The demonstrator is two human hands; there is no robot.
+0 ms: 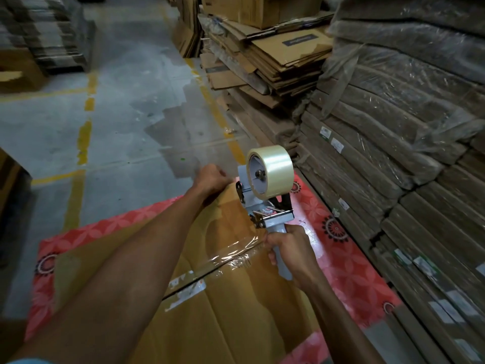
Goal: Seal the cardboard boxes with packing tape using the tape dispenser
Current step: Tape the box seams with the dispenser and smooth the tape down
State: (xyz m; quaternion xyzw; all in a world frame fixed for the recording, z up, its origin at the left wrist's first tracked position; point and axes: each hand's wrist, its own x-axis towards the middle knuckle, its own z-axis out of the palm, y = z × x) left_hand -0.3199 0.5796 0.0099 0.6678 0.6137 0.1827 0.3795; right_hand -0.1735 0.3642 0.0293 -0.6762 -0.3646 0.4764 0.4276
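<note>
Grey concrete floor (pixel 126 88) with worn yellow lines, way off to the left of both hands. Red flowery mat (pixel 341 258) spread out on it, under everything. Left hand (pixel 212 177) stretched forward, fingers curled tight over the far edge of the cardboard box (pixel 236 311), hanging on to it. Box lying on the mat, top side up, below and between the two sets of fingers. Crinkly strip of clear tape (pixel 236 254) stuck along the seam, running left and down from the right fingers. Tape dispenser (pixel 265 208) just right of the left fingers, standing up off the box top, tape roll (pixel 271 170) at the upper end. Right hand (pixel 288 248) wrapped fully round the grey handle, fingers closed on it. Further right of those fingers, messy stacks of flattened cardboard (pixel 275 61) and plastic-wrapped bundles (pixel 406 127) piled high
</note>
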